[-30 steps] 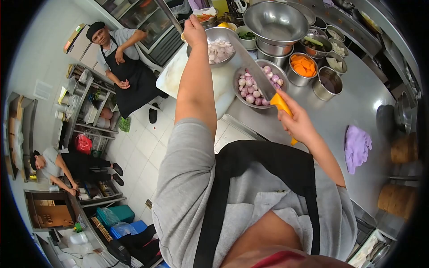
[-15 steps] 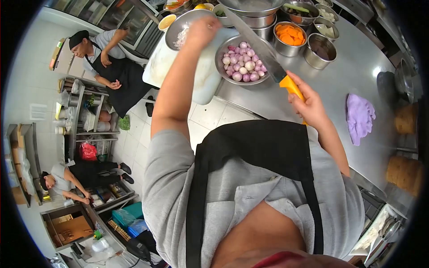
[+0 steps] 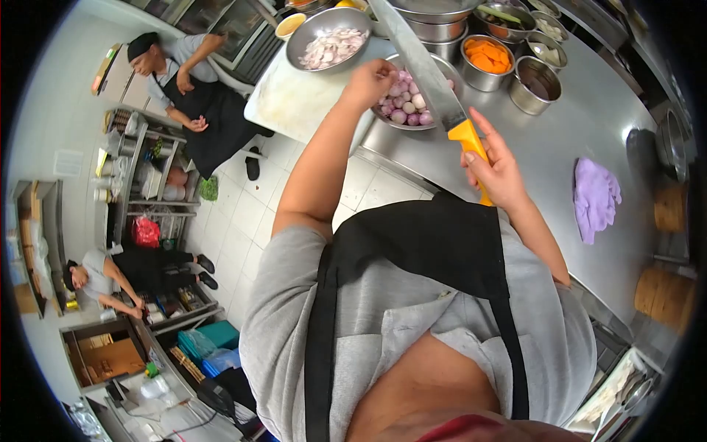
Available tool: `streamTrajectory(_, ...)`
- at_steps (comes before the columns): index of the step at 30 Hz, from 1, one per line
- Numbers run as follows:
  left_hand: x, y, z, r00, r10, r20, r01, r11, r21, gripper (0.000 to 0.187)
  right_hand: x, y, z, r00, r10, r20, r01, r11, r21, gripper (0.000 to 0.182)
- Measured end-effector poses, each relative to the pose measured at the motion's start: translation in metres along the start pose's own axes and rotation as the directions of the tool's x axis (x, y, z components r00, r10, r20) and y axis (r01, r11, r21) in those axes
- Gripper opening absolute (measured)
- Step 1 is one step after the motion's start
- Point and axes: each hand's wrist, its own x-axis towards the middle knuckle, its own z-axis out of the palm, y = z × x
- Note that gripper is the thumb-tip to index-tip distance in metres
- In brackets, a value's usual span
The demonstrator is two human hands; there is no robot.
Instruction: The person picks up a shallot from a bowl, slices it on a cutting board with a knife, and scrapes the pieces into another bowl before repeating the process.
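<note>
A large knife with a yellow handle [image 3: 469, 140] is held in my right hand [image 3: 498, 168], its blade [image 3: 423, 70] pointing up and left across a metal bowl. Peeled purple shallots [image 3: 409, 103] fill part of that bowl [image 3: 384, 118]. At the bowl's left edge is my left hand [image 3: 370, 82], its fingers curled over the shallots; whether they grip one is hidden. To the left, sliced shallots [image 3: 333, 48] lie in another metal bowl [image 3: 297, 53]. Below this bowl is a white cutting board [image 3: 287, 103].
Behind the knife stand a metal pot of orange slices [image 3: 487, 56], a dark-filled pot [image 3: 535, 85] and several other containers. A purple cloth [image 3: 595, 199] lies on the metal table [image 3: 552, 147]. Two people [image 3: 213, 110] [image 3: 140, 276] are at the left.
My left hand has moved from the sliced-shallot bowl down and right to the whole shallots. The knife remains in my right hand, slightly shifted left.
</note>
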Motion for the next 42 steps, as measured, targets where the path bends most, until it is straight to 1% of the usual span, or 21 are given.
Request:
streamTrajectory(1, -0.011, -0.001, -0.01, 0.985, -0.171, -0.003, 0.158, 0.915, -0.371, 0.017, 0.004, 0.007, 0.004, 1.0, -0.001, 0.024, 0.001, 1.0, 0.001, 0.054)
streamTrajectory(2, -0.02, -0.011, -0.02, 0.977, -0.207, 0.06, 0.199, 0.764, -0.614, 0.019, 0.009, 0.017, 0.009, 0.996, 0.018, 0.086, -0.025, 0.996, 0.081, 0.048)
streamTrajectory(3, -0.032, -0.019, -0.029, 0.974, -0.223, 0.04, 0.2, 0.765, -0.613, 0.019, 0.014, 0.022, 0.014, 0.988, 0.034, 0.15, -0.058, 0.986, 0.158, 0.042)
streamTrajectory(4, -0.046, -0.028, -0.038, 0.963, -0.266, 0.044, 0.209, 0.633, -0.745, 0.019, 0.022, 0.021, 0.015, 0.964, 0.105, 0.242, -0.146, 0.977, 0.157, 0.028)
streamTrajectory(5, -0.057, -0.036, -0.043, 0.951, -0.303, 0.053, 0.2, 0.48, -0.854, 0.02, 0.028, 0.024, 0.02, 0.958, 0.105, 0.267, -0.151, 0.976, 0.157, 0.028)
streamTrajectory(7, -0.072, -0.052, -0.05, 0.933, -0.36, -0.013, 0.181, 0.499, -0.848, 0.019, 0.036, 0.032, 0.031, 0.956, 0.136, 0.259, -0.149, 0.988, 0.033, 0.026)
streamTrajectory(8, -0.076, -0.059, -0.051, 0.904, -0.389, -0.176, 0.263, 0.832, -0.489, 0.018, 0.039, 0.031, 0.037, 0.95, 0.139, 0.278, -0.154, 0.988, 0.032, 0.026)
streamTrajectory(9, -0.082, -0.067, -0.05, 0.882, -0.342, -0.324, 0.357, 0.934, -0.014, 0.018, 0.04, 0.029, 0.042, 0.951, 0.19, 0.246, -0.166, 0.98, -0.113, 0.029)
streamTrajectory(10, -0.089, -0.077, -0.047, 0.87, -0.208, -0.447, 0.368, 0.877, 0.309, 0.017, 0.041, 0.028, 0.046, 0.951, 0.231, 0.206, -0.175, 0.95, -0.259, 0.031)
streamTrajectory(11, -0.091, -0.084, -0.044, 0.862, -0.218, -0.459, 0.382, 0.873, 0.303, 0.017, 0.043, 0.031, 0.049, 0.947, 0.233, 0.221, -0.172, 0.949, -0.265, 0.031)
streamTrajectory(13, -0.095, -0.096, -0.035, 0.876, -0.269, -0.399, 0.45, 0.751, 0.483, 0.017, 0.045, 0.043, 0.054, 0.967, 0.017, 0.253, 0.119, 0.851, -0.511, 0.041)
streamTrajectory(16, -0.101, -0.103, -0.028, 0.895, -0.266, -0.359, 0.412, 0.802, 0.432, 0.019, 0.046, 0.05, 0.061, 0.937, 0.076, 0.34, 0.143, 0.805, -0.576, 0.049)
streamTrajectory(21, -0.098, -0.106, -0.037, 0.92, -0.259, -0.294, 0.363, 0.846, 0.39, 0.019, 0.05, 0.059, 0.069, 0.912, 0.057, 0.406, 0.249, 0.711, -0.657, 0.052)
streamTrajectory(23, -0.096, -0.103, -0.044, 0.887, -0.367, -0.279, 0.432, 0.874, 0.222, 0.015, 0.052, 0.056, 0.073, 0.912, 0.04, 0.409, 0.269, 0.693, -0.668, 0.053)
streamTrajectory(25, -0.089, -0.105, -0.046, 0.872, -0.423, -0.245, 0.478, 0.843, 0.248, 0.014, 0.054, 0.043, 0.078, 0.897, 0.229, 0.378, 0.159, 0.631, -0.759, 0.054)
streamTrajectory(26, -0.085, -0.105, -0.047, 0.85, -0.48, -0.216, 0.525, 0.805, 0.278, 0.014, 0.055, 0.045, 0.078, 0.898, 0.229, 0.376, 0.16, 0.627, -0.763, 0.054)
streamTrajectory(28, -0.079, -0.099, -0.051, 0.854, -0.491, -0.173, 0.521, 0.795, 0.312, 0.012, 0.057, 0.05, 0.081, 0.909, 0.128, 0.395, 0.236, 0.623, -0.746, 0.057)
streamTrajectory(30, -0.077, -0.1, -0.051, 0.853, -0.505, -0.132, 0.517, 0.782, 0.347, 0.011, 0.055, 0.042, 0.085, 0.907, 0.138, 0.398, 0.244, 0.597, -0.764, 0.057)
streamTrajectory(35, -0.083, -0.119, -0.042, 0.942, -0.255, -0.219, 0.328, 0.843, 0.428, 0.008, 0.054, 0.037, 0.092, 0.904, 0.15, 0.399, 0.273, 0.517, -0.812, 0.058)
streamTrajectory(40, -0.087, -0.116, -0.042, 0.931, -0.283, -0.231, 0.352, 0.865, 0.357, 0.009, 0.059, 0.015, 0.099, 0.896, 0.244, 0.37, 0.237, 0.44, -0.866, 0.06)
streamTrajectory(42, -0.088, -0.113, -0.046, 0.934, -0.269, -0.237, 0.34, 0.875, 0.346, 0.01, 0.059, 0.025, 0.099, 0.898, 0.221, 0.381, 0.261, 0.429, -0.865, 0.06)
